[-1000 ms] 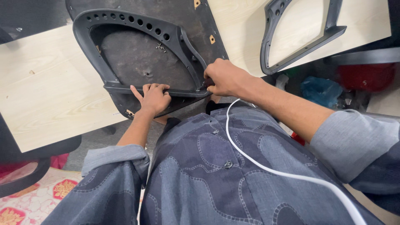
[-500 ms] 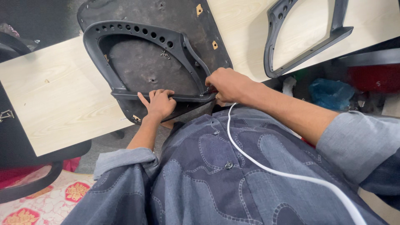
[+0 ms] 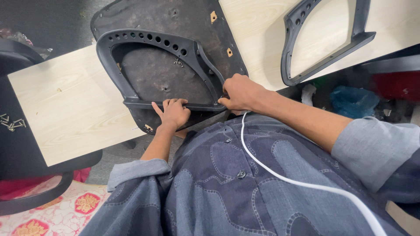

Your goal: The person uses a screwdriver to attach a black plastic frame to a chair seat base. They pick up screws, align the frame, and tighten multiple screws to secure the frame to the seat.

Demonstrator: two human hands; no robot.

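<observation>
a second dark plastic armrest frame (image 3: 326, 41) lies on the pale wood bench (image 3: 65, 109) at the upper right. loose screws (image 3: 9, 122) sit on a black surface at the left edge. below the bench's far side are a blue bag (image 3: 352, 100) and something red (image 3: 393, 85). a floral mat (image 3: 57, 214) covers the floor at lower left.

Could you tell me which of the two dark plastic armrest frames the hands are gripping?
The perforated frame on the dark seat board, held by both hands; the other frame lies untouched on the table.

Pale wood table (image 3: 70, 113): dark seat board (image 3: 175, 17), second armrest frame (image 3: 326, 43).
</observation>
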